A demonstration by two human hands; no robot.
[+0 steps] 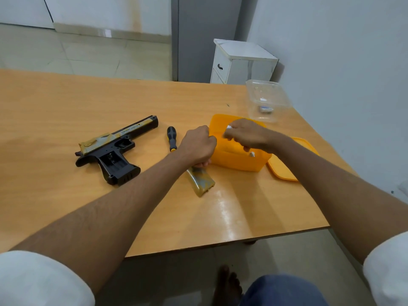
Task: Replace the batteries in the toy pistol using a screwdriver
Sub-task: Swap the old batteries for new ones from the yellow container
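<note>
1. Wood makes up the big table [66,102], and everything for the job lies on it.
2. Next in size is the toy pistol [114,149]. It lies on its side at the left, well apart from both hands. Its grip is open and looks empty inside.
3. An orange box [234,160] stands near the middle with no lid on. Its orange lid [284,171] lies flat just beside it on the right. Something small and white shows at the box's near wall, but I cannot tell what it is.
4. A clear tub [268,100] sits behind the orange box. A few small white and blue things lie at its bottom, maybe batteries.
5. The left hand [197,146] is curled. It holds the top of the gold grip cover [202,180], which rests on the table.
6. The right hand [245,134] is over the orange box and pinches a small white thing [229,127]. It looks like a battery.
7. The screwdriver [171,138] lies untouched between the pistol and the left hand.
8. I think the step now is getting batteries. Next, they must go into the open grip the right way round.
</note>
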